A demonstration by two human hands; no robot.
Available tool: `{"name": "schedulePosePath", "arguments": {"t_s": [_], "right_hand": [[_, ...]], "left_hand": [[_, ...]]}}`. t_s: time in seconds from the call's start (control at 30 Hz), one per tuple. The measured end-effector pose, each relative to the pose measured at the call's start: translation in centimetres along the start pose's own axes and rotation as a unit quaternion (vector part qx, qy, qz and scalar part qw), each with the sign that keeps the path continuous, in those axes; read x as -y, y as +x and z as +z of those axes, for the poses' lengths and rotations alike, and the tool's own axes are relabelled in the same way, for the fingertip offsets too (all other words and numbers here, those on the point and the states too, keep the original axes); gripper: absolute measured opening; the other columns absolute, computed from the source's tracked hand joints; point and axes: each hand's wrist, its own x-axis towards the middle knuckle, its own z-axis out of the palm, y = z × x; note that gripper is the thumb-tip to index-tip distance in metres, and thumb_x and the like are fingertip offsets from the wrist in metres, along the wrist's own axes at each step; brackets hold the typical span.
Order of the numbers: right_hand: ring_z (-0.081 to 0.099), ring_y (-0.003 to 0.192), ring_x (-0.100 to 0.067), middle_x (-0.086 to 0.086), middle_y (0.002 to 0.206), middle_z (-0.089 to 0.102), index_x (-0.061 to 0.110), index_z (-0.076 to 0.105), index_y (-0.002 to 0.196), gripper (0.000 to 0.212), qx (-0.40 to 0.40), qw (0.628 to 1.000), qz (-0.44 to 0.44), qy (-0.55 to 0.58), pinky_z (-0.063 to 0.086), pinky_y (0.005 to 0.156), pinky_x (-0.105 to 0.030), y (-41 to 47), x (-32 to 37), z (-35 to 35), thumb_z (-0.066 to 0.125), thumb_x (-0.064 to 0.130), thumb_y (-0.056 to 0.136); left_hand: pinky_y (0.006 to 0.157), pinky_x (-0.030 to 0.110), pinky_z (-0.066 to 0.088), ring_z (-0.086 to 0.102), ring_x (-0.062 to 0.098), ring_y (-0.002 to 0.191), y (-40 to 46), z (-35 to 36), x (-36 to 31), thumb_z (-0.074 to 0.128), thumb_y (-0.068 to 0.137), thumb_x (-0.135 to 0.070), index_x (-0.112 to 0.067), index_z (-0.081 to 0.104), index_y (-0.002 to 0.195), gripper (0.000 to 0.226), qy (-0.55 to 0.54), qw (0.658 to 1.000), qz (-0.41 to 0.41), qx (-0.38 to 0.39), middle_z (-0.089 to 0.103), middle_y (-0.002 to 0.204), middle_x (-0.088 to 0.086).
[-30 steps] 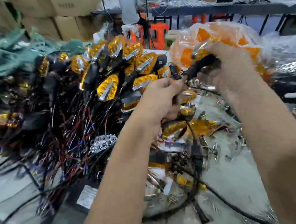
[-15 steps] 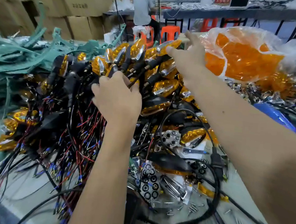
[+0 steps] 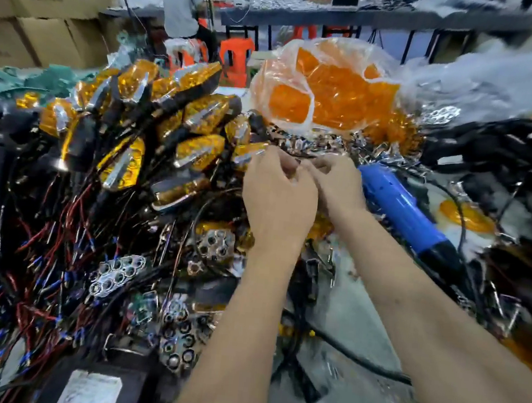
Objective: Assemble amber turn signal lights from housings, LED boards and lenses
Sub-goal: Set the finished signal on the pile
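Both hands meet just in front of the bag of amber lenses (image 3: pixel 330 97). The left hand (image 3: pixel 278 196) and right hand (image 3: pixel 338 182) curl their fingers around something small, hidden between them.

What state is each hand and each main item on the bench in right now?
left hand: fingers curled, meeting the right; contents hidden
right hand: fingers curled, contents hidden
bag of amber lenses: torn open
blue tool: lying unheld
assembled lights: piled, wires trailing
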Motion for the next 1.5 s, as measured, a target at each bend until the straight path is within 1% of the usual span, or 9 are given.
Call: {"name": "schedulePosePath", "arguments": {"t_s": [0.1, 0.23, 0.4, 0.67, 0.83, 1.0, 1.1, 1.27, 1.5], "right_hand": [[0.059, 0.096, -0.013, -0.006, 0.115, 0.073, 0.010, 0.072, 0.118, 0.022, 0.005, 0.996, -0.004, -0.085, 0.043, 0.084, -0.023, 0.5, -3.5, -1.9, 0.061, 0.015, 0.100], [0.059, 0.097, -0.011, -0.004, 0.114, 0.074, 0.012, 0.074, 0.116, 0.023, -0.025, 0.992, -0.005, -0.125, 0.038, 0.081, -0.016, 2.0, -6.1, -4.7, 0.059, 0.013, 0.099], [0.066, 0.096, -0.017, -0.004, 0.100, 0.075, 0.013, 0.078, 0.104, 0.018, -0.064, 0.988, 0.012, -0.140, 0.047, 0.082, -0.025, 4.0, -7.2, -7.3, 0.061, 0.014, 0.098], [0.065, 0.082, -0.014, 0.003, 0.086, 0.068, 0.018, 0.079, 0.091, 0.012, -0.080, 0.978, -0.057, -0.184, 0.056, 0.084, -0.032, 6.4, -3.8, -8.3, 0.069, 0.022, 0.095], [0.072, 0.091, -0.035, -0.017, 0.092, 0.075, 0.015, 0.077, 0.091, 0.014, -0.173, 0.950, 0.060, -0.254, 0.059, 0.088, -0.040, 4.4, -6.8, -16.0, 0.063, 0.020, 0.093], [0.066, 0.104, -0.037, -0.017, 0.111, 0.072, 0.014, 0.072, 0.108, 0.024, 0.006, 0.908, 0.158, -0.388, 0.056, 0.094, -0.040, 1.8, -10.1, -19.5, 0.068, 0.009, 0.085], [0.066, 0.103, -0.034, -0.013, 0.111, 0.071, 0.011, 0.073, 0.116, 0.040, 0.055, 0.896, 0.151, -0.415, 0.056, 0.093, -0.039, 1.3, -10.4, -19.1, 0.085, 0.027, 0.082], [0.064, 0.092, -0.033, -0.011, 0.091, 0.063, 0.008, 0.069, 0.096, 0.021, 0.046, 0.891, 0.097, -0.441, 0.050, 0.077, -0.033, 0.9, -10.3, -18.4, 0.080, 0.021, 0.083], [0.067, 0.096, -0.033, -0.014, 0.100, 0.073, 0.011, 0.073, 0.092, 0.009, 0.074, 0.898, 0.099, -0.422, 0.057, 0.082, -0.038, 0.1, -10.2, -19.5, 0.077, 0.016, 0.086]], "left_hand": [[0.086, 0.041, 0.049, 0.059, 0.024, 0.093, -0.7, 3.5, 0.7, 0.063, 0.093, -0.021, -0.015, 0.061, 0.090, 0.007, 0.018, 0.995, -0.048, 0.090, 0.065, 0.094, 0.002], [0.075, 0.038, 0.045, 0.057, 0.026, 0.090, -0.6, 6.4, 1.2, 0.062, 0.091, -0.019, -0.015, 0.060, 0.088, 0.005, 0.052, 0.986, -0.046, 0.152, 0.060, 0.086, 0.000], [0.055, 0.023, 0.032, 0.055, 0.018, 0.078, -0.1, 8.6, 0.9, 0.062, 0.090, -0.019, -0.017, 0.065, 0.086, 0.005, 0.075, 0.976, -0.028, 0.202, 0.062, 0.082, -0.004], [0.058, 0.022, 0.038, 0.057, 0.006, 0.072, 1.3, 9.6, 1.8, 0.066, 0.091, -0.019, -0.026, 0.059, 0.076, 0.018, 0.025, 0.980, -0.046, 0.192, 0.063, 0.077, -0.009], [0.056, 0.014, 0.036, 0.058, 0.004, 0.068, 0.4, 10.1, 0.7, 0.068, 0.088, -0.020, -0.025, 0.061, 0.072, 0.018, -0.014, 0.978, 0.006, 0.207, 0.064, 0.073, -0.009], [0.055, 0.007, 0.039, 0.056, -0.003, 0.064, -0.3, 10.2, 0.1, 0.070, 0.089, -0.022, -0.023, 0.063, 0.076, 0.015, -0.028, 0.971, 0.032, 0.237, 0.064, 0.071, -0.010], [0.059, 0.018, 0.044, 0.059, 0.005, 0.062, -0.4, 9.9, -0.1, 0.069, 0.090, -0.021, -0.021, 0.064, 0.078, 0.013, -0.037, 0.969, 0.024, 0.244, 0.067, 0.072, -0.006], [0.076, 0.053, 0.060, 0.070, 0.033, 0.080, -0.7, 9.4, -0.8, 0.067, 0.091, -0.017, -0.013, 0.065, 0.081, 0.010, -0.076, 0.963, -0.001, 0.259, 0.068, 0.080, 0.006], [0.077, 0.056, 0.061, 0.071, 0.034, 0.081, -0.4, 9.2, -0.8, 0.069, 0.092, -0.020, -0.014, 0.065, 0.082, 0.012, -0.090, 0.955, -0.003, 0.283, 0.069, 0.080, 0.007]]}}
